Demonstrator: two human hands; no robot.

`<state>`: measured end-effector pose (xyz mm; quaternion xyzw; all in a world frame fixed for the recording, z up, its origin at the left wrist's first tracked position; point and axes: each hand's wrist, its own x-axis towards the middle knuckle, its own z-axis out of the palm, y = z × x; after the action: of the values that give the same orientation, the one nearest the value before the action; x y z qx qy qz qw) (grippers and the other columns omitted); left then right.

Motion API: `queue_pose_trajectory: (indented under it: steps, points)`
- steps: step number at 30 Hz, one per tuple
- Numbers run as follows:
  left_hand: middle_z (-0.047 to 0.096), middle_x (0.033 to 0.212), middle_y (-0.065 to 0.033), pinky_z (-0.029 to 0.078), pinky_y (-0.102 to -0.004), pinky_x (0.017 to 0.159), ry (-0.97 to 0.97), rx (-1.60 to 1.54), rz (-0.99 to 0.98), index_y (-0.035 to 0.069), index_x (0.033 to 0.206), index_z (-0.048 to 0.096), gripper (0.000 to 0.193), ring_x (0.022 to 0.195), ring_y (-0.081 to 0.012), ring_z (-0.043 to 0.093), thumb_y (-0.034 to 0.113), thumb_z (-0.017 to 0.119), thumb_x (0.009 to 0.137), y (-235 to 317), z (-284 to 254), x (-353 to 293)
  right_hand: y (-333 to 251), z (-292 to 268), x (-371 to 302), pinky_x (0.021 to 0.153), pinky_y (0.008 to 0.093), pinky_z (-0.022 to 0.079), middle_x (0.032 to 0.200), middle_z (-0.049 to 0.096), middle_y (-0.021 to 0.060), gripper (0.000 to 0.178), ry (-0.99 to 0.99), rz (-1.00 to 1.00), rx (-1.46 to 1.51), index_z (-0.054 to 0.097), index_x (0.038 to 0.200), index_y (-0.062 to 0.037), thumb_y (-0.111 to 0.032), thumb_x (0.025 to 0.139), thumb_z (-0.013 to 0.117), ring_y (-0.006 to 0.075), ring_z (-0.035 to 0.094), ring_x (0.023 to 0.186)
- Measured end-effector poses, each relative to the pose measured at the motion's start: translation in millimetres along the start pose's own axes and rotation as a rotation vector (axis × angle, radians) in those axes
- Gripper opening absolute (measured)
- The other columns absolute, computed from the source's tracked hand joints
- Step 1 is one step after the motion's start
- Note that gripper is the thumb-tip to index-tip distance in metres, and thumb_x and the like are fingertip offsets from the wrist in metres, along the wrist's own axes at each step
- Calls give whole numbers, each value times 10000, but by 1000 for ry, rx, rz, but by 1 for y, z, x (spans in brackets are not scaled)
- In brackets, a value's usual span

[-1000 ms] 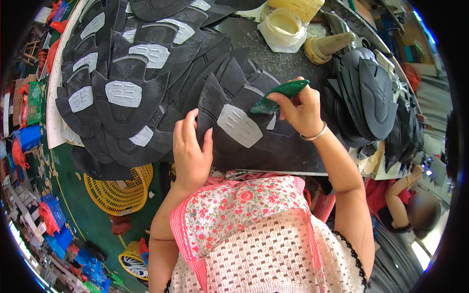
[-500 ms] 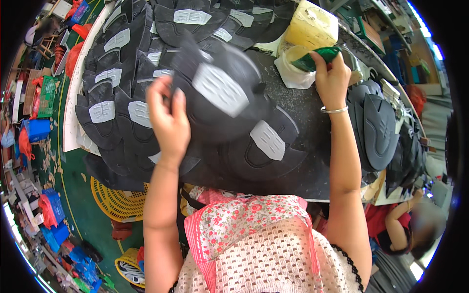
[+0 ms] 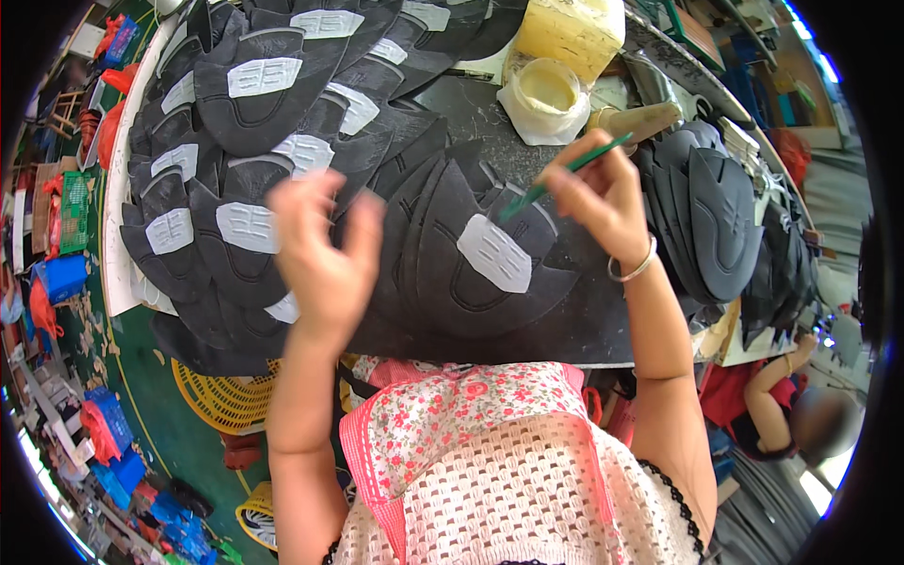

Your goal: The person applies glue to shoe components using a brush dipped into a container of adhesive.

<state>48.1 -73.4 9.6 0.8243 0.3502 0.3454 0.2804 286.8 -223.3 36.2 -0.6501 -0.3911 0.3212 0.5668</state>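
Observation:
My right hand [image 3: 603,198] grips a thin green brush [image 3: 563,175], its tip resting on the pale patch of a black shoe sole [image 3: 480,259] lying flat in front of me. My left hand [image 3: 320,250] hovers with fingers spread just left of that sole, above the edge of the spread-out soles, holding nothing. A round pot of yellowish glue [image 3: 549,94] stands beyond the brush, with a yellow block-shaped container [image 3: 570,33] behind it.
Overlapping black soles with grey patches [image 3: 245,141] cover the left of the dark table [image 3: 584,330]. A stack of black soles [image 3: 716,221] lies on the right. A yellow basket [image 3: 226,400] and blue crates [image 3: 108,424] stand on the green floor. Another person's arm [image 3: 767,400] shows lower right.
My right hand came back from the glue pot and put the brush on the sole. My left hand let go of the sole it lifted; that sole now lies among the spread ones.

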Motion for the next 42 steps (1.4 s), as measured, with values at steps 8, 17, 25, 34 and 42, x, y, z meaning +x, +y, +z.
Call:
queue_pose_trajectory:
  steps: [8,17,25,34,42]
  points:
    - [476,1108,-141,412,-419,881,-309,121,82,30,1222,571,500,995,-310,481,161,760,778,30,31,-77,39,50,20,592,246,520,788,678,70,252,18,-409,19,554,883,-23,-71,760,769,122,662,685]
    - [484,1091,-128,429,-398,852,-329,131,62,19,1219,577,473,963,-283,499,145,746,795,34,30,-75,36,-36,-72,444,246,355,673,624,29,238,-330,-167,-279,497,757,-57,-45,666,716,105,486,471]
    - [477,1086,-155,434,-413,837,-370,148,19,10,1234,530,509,953,-307,509,143,747,793,35,30,-72,27,-16,-53,399,216,368,579,581,-6,269,147,37,-251,537,797,-17,-102,801,792,38,529,451]
    - [518,897,-114,441,-391,781,-358,49,-135,-1,1223,484,654,832,-276,525,191,826,700,27,27,-62,22,-6,32,465,232,415,637,629,43,247,560,-401,-430,564,851,-9,-142,826,771,83,564,506]
    - [551,788,-175,461,-407,687,-18,-177,-228,-53,918,544,227,707,-271,546,139,660,888,-1,1,-34,8,-8,77,531,410,467,677,627,186,225,540,-497,-820,561,882,11,-167,860,697,380,608,578]
